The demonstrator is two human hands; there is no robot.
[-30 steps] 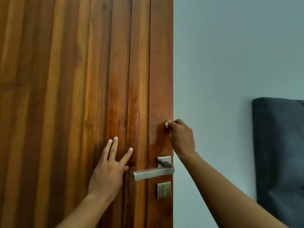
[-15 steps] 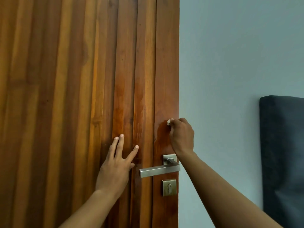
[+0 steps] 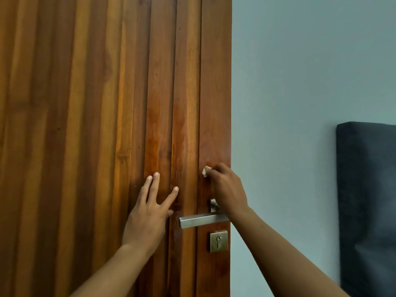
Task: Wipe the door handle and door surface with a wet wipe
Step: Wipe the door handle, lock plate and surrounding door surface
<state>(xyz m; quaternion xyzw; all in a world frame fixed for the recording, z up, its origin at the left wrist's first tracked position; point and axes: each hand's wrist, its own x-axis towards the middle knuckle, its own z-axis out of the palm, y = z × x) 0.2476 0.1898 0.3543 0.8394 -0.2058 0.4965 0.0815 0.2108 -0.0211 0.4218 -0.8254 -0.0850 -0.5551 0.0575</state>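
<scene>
A tall door [image 3: 107,103] of vertical brown wooden slats fills the left half of the view. Its steel lever handle [image 3: 199,219] juts left near the right edge, with a square brass keyhole plate [image 3: 218,241] below it. My right hand [image 3: 227,189] is closed on a small white wet wipe [image 3: 205,171] and presses it against the rightmost slat just above the handle; most of the wipe is hidden in the fingers. My left hand [image 3: 150,211] lies flat on the door with fingers spread, left of the handle. The wood around the wipe looks damp.
A pale blue-grey wall [image 3: 300,82] lies right of the door edge. A dark grey padded panel [image 3: 368,200] stands against the wall at the far right.
My right hand with the wipe has slid a little to the left along the rightmost slat and now covers part of the handle's base. My left hand stays flat on the door.
</scene>
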